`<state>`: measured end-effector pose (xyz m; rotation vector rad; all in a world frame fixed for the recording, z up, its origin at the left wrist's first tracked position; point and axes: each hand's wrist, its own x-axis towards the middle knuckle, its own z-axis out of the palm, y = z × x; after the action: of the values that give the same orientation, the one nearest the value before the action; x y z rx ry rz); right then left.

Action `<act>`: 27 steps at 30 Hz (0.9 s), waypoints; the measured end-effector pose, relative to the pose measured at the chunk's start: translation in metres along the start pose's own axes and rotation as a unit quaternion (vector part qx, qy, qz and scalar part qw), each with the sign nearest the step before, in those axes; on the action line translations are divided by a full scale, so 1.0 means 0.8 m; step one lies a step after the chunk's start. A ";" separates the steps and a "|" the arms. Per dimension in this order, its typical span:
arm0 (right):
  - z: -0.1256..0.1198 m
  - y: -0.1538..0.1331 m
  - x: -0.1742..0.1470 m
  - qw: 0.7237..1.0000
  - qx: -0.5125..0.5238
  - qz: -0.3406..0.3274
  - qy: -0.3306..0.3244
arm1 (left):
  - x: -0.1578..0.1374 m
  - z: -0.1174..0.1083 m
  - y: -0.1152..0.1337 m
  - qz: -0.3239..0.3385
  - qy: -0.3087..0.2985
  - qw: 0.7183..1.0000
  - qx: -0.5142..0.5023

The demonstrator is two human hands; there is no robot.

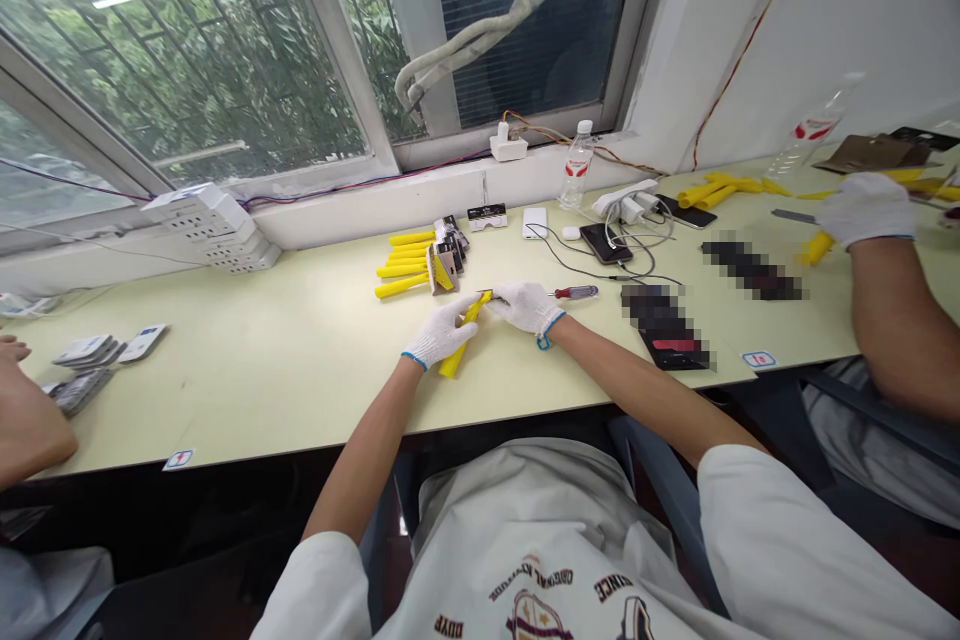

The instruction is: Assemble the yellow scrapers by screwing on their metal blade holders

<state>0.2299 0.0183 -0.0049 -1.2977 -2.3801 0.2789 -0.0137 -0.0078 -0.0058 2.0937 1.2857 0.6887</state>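
A yellow-handled tool slants up from the table in front of me. My left hand, in a white glove with a blue cuff, is closed around its upper part. At the tool's far end, my gloved right hand has its fingers pinched together on the head, where a small dark piece shows; the fingers hide the detail. Just beyond my right hand a screwdriver lies flat, its handle clear and red. Several more yellow-handled tools lie side by side to the back left, their heads in dark card packaging.
White boxes are stacked by the window. Behind my right hand are a phone, cables, a power strip and a water bottle. A co-worker's gloved hand is at the right, another person's arm at the left.
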 end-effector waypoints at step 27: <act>0.016 0.016 0.006 0.997 0.025 -0.039 0.065 | -0.002 -0.002 0.003 -0.007 0.001 1.000 0.007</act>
<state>0.2315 0.0299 -0.0198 -1.1621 -2.2928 0.2227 -0.0135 -0.0098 -0.0033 2.0923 1.3089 0.6779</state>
